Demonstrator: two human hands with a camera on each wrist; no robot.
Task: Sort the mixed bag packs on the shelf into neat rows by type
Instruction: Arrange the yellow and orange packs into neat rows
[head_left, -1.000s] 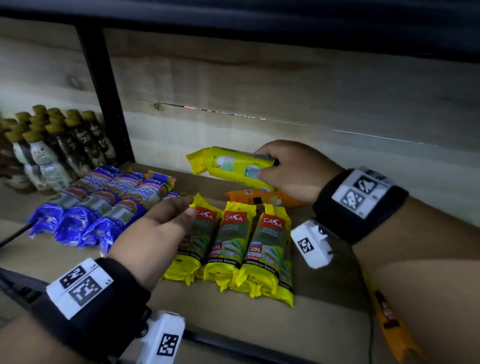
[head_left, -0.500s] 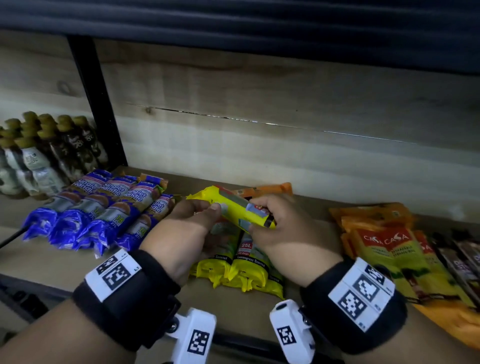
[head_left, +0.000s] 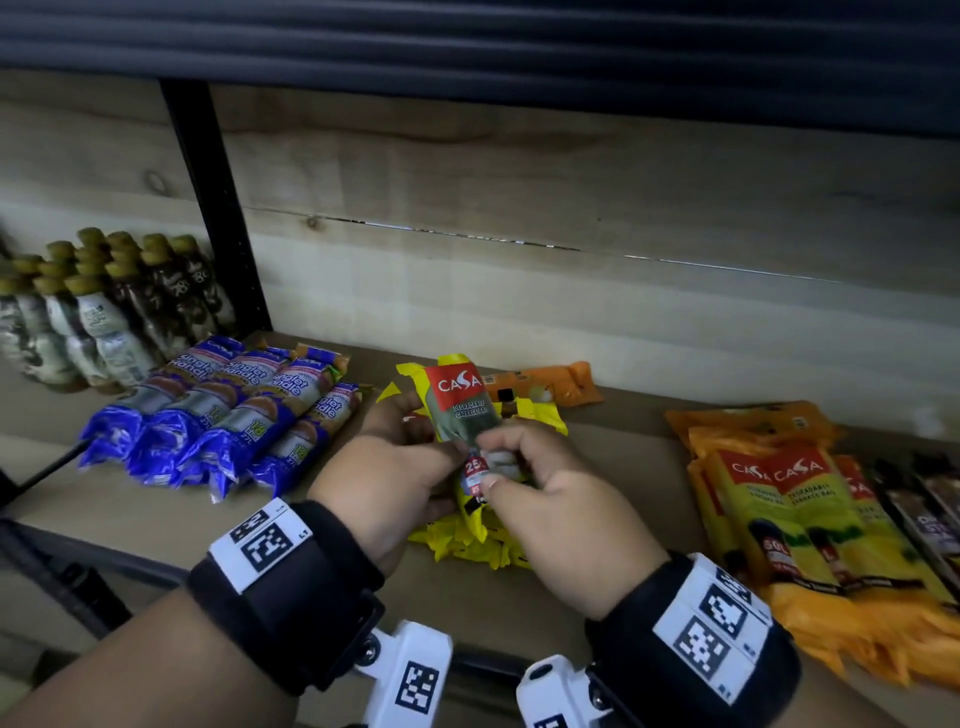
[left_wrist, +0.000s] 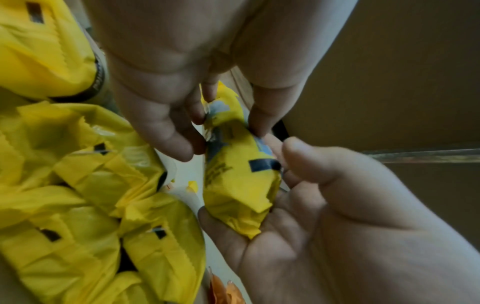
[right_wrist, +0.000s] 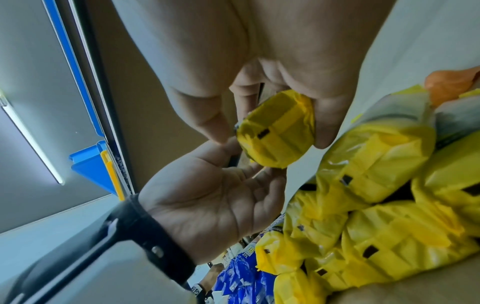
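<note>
Both hands (head_left: 467, 483) pinching yellow pack (head_left: 464, 415), seemingly lifted, long axis toward shelf back.

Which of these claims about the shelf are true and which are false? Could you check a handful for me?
1. Both hands are on one yellow pack. True: the right hand pinches its lower end, the left hand cups it from below.
2. The blue packs lie on the right side of the shelf. False: they lie to the left, beside the bottles.
3. An orange pack lies behind the yellow packs near the back wall. True.
4. The held pack is printed CASA. True.
5. The left hand is empty. False: it supports the yellow pack.
</note>
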